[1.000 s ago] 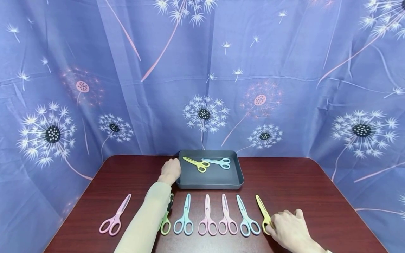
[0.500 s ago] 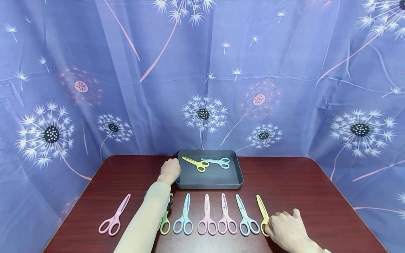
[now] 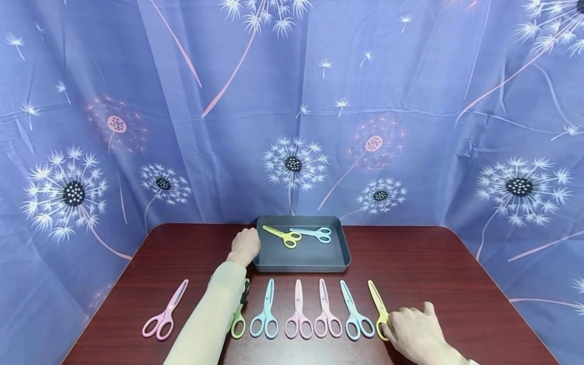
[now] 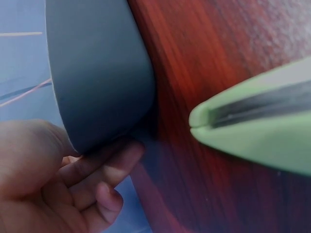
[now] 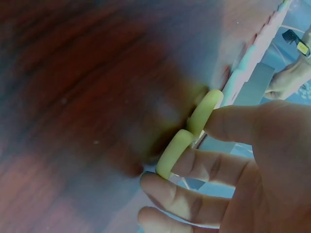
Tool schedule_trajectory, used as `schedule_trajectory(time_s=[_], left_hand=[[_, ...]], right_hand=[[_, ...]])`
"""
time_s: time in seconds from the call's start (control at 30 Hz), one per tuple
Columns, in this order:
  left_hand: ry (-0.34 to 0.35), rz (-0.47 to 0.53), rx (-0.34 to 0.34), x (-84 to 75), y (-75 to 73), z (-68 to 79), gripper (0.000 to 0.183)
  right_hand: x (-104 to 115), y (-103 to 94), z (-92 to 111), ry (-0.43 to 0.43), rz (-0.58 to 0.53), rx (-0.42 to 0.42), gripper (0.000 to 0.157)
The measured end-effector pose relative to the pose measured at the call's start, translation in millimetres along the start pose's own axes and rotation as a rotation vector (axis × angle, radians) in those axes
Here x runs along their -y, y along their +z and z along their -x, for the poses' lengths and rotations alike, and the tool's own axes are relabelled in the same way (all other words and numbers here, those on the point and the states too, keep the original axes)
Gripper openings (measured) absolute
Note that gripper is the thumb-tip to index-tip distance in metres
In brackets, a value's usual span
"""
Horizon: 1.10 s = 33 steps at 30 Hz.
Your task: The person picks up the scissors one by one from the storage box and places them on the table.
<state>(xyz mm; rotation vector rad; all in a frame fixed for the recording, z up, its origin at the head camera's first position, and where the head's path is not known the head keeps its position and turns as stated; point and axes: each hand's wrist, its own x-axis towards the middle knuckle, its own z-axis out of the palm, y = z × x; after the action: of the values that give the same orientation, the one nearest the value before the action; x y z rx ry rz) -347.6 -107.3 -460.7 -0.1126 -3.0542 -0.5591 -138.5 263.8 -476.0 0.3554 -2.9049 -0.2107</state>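
At the back of the table, my left hand (image 3: 245, 247) grips the left wall of a dark grey tray (image 3: 301, 267). In the left wrist view the thumb goes over the tray's rim and fingertips (image 4: 129, 153) curl against its outside. My right hand (image 3: 416, 332) pinches the handle loops of yellow scissors (image 3: 377, 298) at the right end of a row. The right wrist view shows the thumb on one yellow loop (image 5: 204, 114) and fingers at the other. The blades lie along the table, pointing toward the back. Inside the tray rest yellow scissors (image 3: 285, 235) and light blue scissors (image 3: 312, 233).
Left of the held pair lie blue scissors (image 3: 353, 314), two pink pairs (image 3: 325, 309), another blue pair (image 3: 265, 314), and green scissors (image 3: 238, 324) partly under my left sleeve. Pink scissors (image 3: 166, 314) lie farther left. A blue dandelion curtain (image 3: 228, 152) hangs behind the brown table (image 3: 410, 258).
The right hand and the yellow scissors in it have shifted only very slightly. The left hand and the tray stay in place.
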Motion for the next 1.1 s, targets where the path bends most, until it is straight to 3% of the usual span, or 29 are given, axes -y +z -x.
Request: schedule_trajectory(time_s=[0.17,0.57,0.7,0.9,1.1], left_hand=[[-0.001,0.002,0.009,-1.1,-1.6,1.2,0.021],[-0.004,-0.002,0.020,-1.3,-2.6,1.1,0.025],[0.007,-0.007,0.011,-0.9,-2.0,1.0,0.023],[0.016,-0.001,0.008,-0.6,-3.6,1.4,0.022],[0.023,0.002,0.014,-0.3,-3.3,1.4,0.022]], right_hand=[[0.0,-4.5,1.1,0.001,-0.012,0.017,0.043],[-5.9,-15.0,-5.2,-0.026,-0.015,-0.122,0.037],[-9.0,-15.6,-12.5,-0.055,0.000,-0.218,0.033],[-10.1,-18.3,-29.9,-0.124,-0.027,-0.428,0.030],[-6.2,-21.9,-48.2,-0.127,-0.065,-0.465,0.022]])
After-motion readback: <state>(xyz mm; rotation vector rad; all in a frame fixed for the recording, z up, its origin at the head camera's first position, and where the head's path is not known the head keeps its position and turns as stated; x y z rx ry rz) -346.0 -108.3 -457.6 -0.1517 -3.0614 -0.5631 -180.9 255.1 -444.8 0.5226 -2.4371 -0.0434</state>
